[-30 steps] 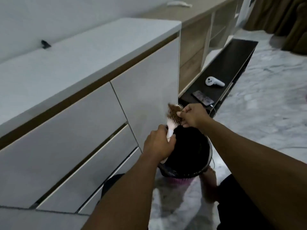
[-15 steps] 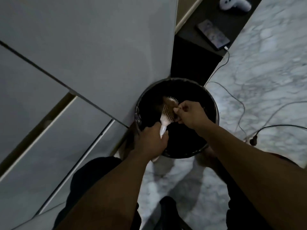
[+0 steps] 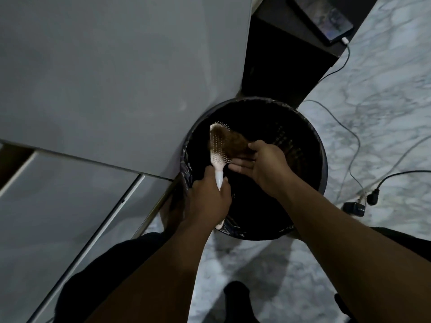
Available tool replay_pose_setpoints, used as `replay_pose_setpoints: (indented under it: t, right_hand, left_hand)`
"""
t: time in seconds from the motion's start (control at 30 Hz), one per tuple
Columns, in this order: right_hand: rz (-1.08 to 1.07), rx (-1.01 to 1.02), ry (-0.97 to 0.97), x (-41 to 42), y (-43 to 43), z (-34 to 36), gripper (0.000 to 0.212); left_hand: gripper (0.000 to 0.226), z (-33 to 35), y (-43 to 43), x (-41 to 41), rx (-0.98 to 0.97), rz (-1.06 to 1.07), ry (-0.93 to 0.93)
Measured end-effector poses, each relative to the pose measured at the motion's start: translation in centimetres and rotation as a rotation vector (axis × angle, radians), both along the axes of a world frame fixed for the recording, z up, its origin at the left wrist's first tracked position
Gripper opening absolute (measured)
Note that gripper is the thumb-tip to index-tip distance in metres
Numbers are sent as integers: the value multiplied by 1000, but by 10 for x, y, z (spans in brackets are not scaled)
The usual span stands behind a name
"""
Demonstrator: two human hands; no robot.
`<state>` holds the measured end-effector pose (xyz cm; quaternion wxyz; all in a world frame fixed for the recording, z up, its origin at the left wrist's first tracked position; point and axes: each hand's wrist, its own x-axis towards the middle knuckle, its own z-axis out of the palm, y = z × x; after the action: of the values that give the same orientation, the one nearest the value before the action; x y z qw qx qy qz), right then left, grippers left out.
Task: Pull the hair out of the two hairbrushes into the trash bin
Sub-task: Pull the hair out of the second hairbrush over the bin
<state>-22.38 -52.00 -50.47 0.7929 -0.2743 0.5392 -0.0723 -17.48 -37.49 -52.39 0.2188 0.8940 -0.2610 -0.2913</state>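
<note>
A pale pink hairbrush [image 3: 218, 151] with a white handle is held upright over the black trash bin [image 3: 323, 164], which is lined with a black bag. My left hand [image 3: 208, 201] is closed around the brush's handle at the bin's near left rim. A brown clump of hair [image 3: 238, 142] stretches from the bristles to my right hand [image 3: 261, 164], whose fingertips pinch it above the bin's middle. Only one hairbrush is in view.
White drawer fronts [image 3: 116, 78] fill the left, touching the bin's left side. A low black shelf [image 3: 286, 57] holds a phone [image 3: 326, 19] on a charging cable. Cables and a plug [image 3: 373, 198] lie on the marble floor to the right. My knees frame the bottom.
The view has tilted down from the cabinet top to straight over the bin. My right hand has drawn the hair clump sideways off the bristles, and the brush sits lower over the bin.
</note>
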Motion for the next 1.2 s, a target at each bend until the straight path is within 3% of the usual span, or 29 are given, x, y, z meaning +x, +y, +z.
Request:
replay_pose_setpoints:
  t: [0.1,0.23,0.33,0.37,0.47,0.7,0.77,0.83,0.97,1.03,1.13,1.2]
  right_hand:
    - [41,-59,44,2,-3,-3,29]
    - [254,-413,97,0,-7,-11,49]
    - [354,-637,184,-1,-14,-11,15]
    - [342,-639,198,-2,-17,-11,5]
    - [263,-565,172,-2,-21,-8,17]
    - [98,-274,87,6,-17,2,20]
    - [142,-332,108,7,-17,7,21]
    - [234,-438,110,7,-20,13,37]
    - [529,-834,110,3,-23,5,63]
    - [561,-948,196,0,-22,-3,45]
    - [373,-902,258,-2,-26,-10,7]
    - [288,-804,260,-1,-28,-12,7]
  left_hand:
    - [20,-2,-1,0,1,-36,-10]
    - [19,-2,0,0,-35,-129,1]
    - [19,-3,-1,0,-72,-154,15]
    - [21,-4,-1,0,-80,-152,15]
    - [26,-6,-3,1,-88,-120,14]
    - [22,-10,-4,6,-103,-65,-6]
    - [23,-10,-4,6,-112,-71,19]
    - [24,-9,-4,6,-111,-93,26]
    - [18,-9,-7,3,-127,-129,36]
    - [20,-11,-8,2,-138,-129,34]
    - [24,-13,-8,2,-151,-104,16]
    - [25,-13,-9,2,-148,-90,-2]
